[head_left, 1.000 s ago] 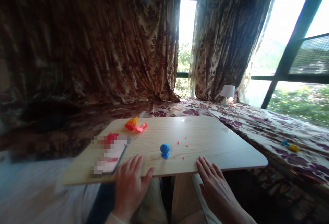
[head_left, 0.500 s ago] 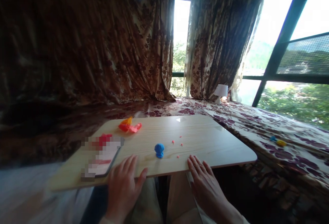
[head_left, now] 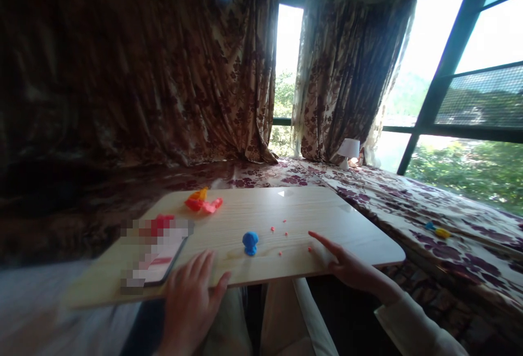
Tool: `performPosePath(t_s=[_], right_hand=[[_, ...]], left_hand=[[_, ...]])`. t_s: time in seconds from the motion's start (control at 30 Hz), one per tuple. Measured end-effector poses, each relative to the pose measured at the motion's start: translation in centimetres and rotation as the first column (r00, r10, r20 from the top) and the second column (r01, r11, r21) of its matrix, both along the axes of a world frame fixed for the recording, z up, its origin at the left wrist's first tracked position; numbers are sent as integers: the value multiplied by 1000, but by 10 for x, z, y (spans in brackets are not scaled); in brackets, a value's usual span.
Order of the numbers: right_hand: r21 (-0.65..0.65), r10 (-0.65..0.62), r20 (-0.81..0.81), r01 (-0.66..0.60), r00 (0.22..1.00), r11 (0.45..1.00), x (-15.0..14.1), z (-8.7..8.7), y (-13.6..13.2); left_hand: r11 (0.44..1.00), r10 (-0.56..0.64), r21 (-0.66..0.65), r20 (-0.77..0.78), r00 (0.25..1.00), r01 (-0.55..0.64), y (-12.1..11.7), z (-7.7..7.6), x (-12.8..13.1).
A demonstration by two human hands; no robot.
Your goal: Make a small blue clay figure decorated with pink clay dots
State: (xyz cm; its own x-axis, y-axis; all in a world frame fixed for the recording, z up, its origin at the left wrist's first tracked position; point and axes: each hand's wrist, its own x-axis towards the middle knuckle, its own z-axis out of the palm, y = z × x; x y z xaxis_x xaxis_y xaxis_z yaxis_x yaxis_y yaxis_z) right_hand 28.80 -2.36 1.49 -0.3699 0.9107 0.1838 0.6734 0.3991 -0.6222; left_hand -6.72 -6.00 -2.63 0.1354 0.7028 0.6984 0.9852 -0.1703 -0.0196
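Observation:
My left hand (head_left: 192, 293) lies on the near edge of the wooden-topped table (head_left: 245, 209), its fingers stretched out and holding nothing. Above the tabletop on the right, my right hand (head_left: 345, 263) points its index finger to the left, with nothing seen in it. A tiny red bit (head_left: 309, 249) shows just below that finger. Several more little red bits (head_left: 272, 229) are scattered to its left. Between my hands stands a small blue clay-like figure (head_left: 250, 242) with a round top on a narrower base.
Crumpled red and orange pieces (head_left: 204, 204) lie at the table's far left. A phone-like slab (head_left: 167, 260), partly pixelated, rests near my left hand. Blue and yellow pieces (head_left: 441, 233) sit on the flowered cover at right. A white lamp (head_left: 349, 149) stands by the window.
My right hand has lifted from the table edge and moved right, index finger now extended. The red bit under it has come into view. My left hand stays at the edge.

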Motion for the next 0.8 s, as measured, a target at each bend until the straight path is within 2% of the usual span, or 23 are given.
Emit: performPosePath(t_s=[0.1,0.17,0.3,0.4,0.53,0.8], right_hand=[[10,-65,-94,67,993,998,1,-1,1],[70,-78,-87,84,993,994,-6,-3,6],[264,-50,127,15,991,964,-33,-3,20],[341,-110,300,1,948,940,-54,1,29],[355,-192,432,29,881,934,-74,10,36],[353,-133,516,-69,846,933,-105,28,51]], left_hand=[[1000,-1,5,-2,1000,1,0,0,0],[1000,2,7,-2,1000,-2,0,1,1],[1000,9,3,1,1000,-9,0,2,1],[1000,10,-6,3,1000,-10,-1,2,0],[1000,3,-11,13,1000,-3,-1,2,0],[1000,11,-15,12,1000,-11,1,2,1]])
